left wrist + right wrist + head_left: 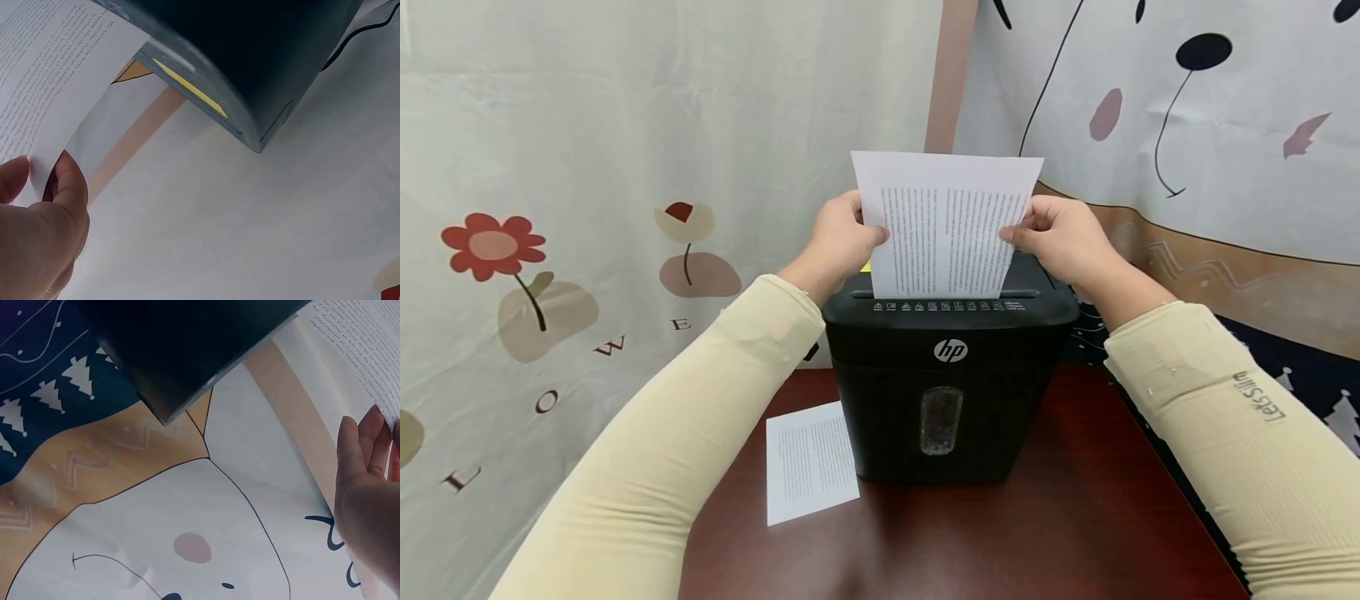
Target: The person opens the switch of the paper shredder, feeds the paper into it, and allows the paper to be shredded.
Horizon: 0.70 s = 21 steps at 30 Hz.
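A printed sheet of paper (947, 237) stands upright with its lower edge at the slot of a black paper shredder (880, 375). My left hand (842, 242) pinches the sheet's left edge between thumb and fingers. On the opposite edge, my right hand (1063, 237) pinches it the same way. The left wrist view shows the left thumb in front of the paper (56, 81) and fingers behind it. In the right wrist view the right hand (369, 500) is partly cut off at the frame's edge, by the sheet's side.
Another printed sheet (811, 467) lies on the dark red table (925, 542), left of the shredder. Patterned curtains (587, 125) hang behind and to the right. A black cord (362, 31) runs from near the shredder in the left wrist view.
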Motion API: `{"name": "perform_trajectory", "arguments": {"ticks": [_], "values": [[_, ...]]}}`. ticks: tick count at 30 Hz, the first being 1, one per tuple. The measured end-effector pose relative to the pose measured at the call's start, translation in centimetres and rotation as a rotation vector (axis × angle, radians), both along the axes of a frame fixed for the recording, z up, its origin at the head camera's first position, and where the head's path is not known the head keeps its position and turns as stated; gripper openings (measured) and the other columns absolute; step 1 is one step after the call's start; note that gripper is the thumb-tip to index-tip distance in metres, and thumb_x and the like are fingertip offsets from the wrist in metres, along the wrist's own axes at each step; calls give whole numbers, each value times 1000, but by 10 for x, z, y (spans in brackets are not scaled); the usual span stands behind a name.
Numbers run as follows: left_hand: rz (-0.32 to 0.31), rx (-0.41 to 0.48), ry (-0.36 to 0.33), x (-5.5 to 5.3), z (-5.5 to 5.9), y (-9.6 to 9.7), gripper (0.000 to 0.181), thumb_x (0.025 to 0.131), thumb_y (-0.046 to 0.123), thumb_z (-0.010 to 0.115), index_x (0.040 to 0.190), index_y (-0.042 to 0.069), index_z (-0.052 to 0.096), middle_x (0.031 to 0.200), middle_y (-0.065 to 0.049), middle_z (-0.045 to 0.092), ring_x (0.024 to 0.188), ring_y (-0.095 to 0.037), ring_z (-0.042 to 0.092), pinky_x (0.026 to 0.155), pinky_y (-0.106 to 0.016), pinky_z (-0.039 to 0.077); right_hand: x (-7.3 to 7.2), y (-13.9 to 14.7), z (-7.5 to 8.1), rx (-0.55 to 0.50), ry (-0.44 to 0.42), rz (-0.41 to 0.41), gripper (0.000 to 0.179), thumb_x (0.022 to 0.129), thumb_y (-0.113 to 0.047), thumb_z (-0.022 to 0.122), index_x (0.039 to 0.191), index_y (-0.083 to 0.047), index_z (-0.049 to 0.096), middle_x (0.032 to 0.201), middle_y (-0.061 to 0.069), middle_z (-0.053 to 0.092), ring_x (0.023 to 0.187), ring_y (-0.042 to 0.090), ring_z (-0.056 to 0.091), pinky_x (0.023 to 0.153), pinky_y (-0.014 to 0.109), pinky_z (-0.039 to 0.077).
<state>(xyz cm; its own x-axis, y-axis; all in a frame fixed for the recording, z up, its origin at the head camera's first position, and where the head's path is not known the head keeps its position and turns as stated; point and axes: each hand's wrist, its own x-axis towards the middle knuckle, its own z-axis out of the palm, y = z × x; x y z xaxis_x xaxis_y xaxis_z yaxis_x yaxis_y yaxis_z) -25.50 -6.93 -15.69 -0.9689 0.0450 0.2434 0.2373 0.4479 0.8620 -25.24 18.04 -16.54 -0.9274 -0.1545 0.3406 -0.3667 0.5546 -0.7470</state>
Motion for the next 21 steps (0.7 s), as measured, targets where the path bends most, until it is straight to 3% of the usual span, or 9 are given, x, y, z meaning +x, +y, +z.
{"name": "perform_trajectory", "arguments": {"ticks": [5, 11, 17, 21], "values": [[5, -13, -19, -2, -3, 1, 33, 92, -4, 53, 124, 0, 55, 122, -14, 62, 113, -23, 56, 93, -37, 46, -4, 0, -5, 6, 19, 2, 11, 92, -14, 66, 94, -3, 67, 87, -2, 72, 84, 3, 56, 76, 27, 42], [7, -23, -29, -6, -8, 2, 33, 91, -3, 54, 124, -1, 55, 122, -14, 62, 113, -23, 56, 94, -38, 46, -6, 0, -10, 22, 5, -2, 15, 92, -14, 65, 97, 0, 66, 90, 2, 73, 83, 1, 57, 79, 29, 44], [6, -45, -25, -10, -13, 2, 33, 91, -3, 54, 124, -1, 55, 122, -14, 62, 113, -24, 56, 95, -39, 45, -8, 2, -14, 38, -24, 2, 16, 94, -16, 64, 97, 0, 65, 100, 9, 72, 94, 12, 59, 89, 40, 44], [5, -53, -35, -9, -15, 2, 34, 91, -3, 53, 125, 0, 56, 123, -13, 61, 112, -23, 55, 94, -39, 45, -9, 3, -17, 80, -24, -17, 16, 94, -17, 64, 93, -2, 63, 93, 9, 70, 92, 20, 55, 83, 39, 42]]}}
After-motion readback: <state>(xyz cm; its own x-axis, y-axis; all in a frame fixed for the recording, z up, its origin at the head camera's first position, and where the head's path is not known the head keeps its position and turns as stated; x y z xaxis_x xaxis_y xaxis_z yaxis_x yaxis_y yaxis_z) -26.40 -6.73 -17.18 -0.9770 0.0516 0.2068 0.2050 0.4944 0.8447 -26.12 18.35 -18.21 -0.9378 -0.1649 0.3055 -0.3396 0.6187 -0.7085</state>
